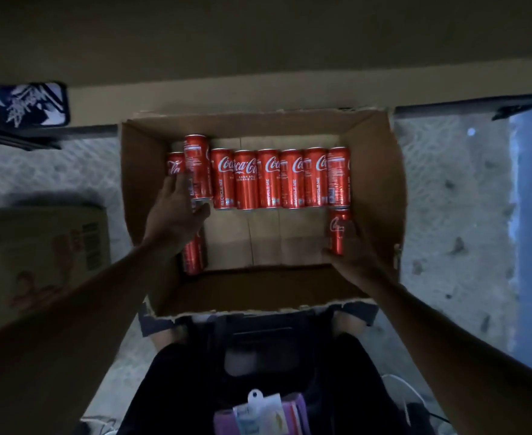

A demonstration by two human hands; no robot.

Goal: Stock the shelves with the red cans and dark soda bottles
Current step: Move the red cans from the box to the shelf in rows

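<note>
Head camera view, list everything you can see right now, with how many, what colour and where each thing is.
Cardboard box: one, brown, open, on the floor at centre.
Red cans: ten visible, red, all in the box; eight in a row by the far wall, one under the left forearm, one by the right wall.
Second carton: one, tan with print, on the floor at left.
Patterned item: one, dark blue and white, upper left; too dim to identify.
Purple and white item: one, bottom centre; unclear what it is.
Left hand: grips the raised can near the row's left end.
Right hand: grips the lone can by the right wall.
</note>
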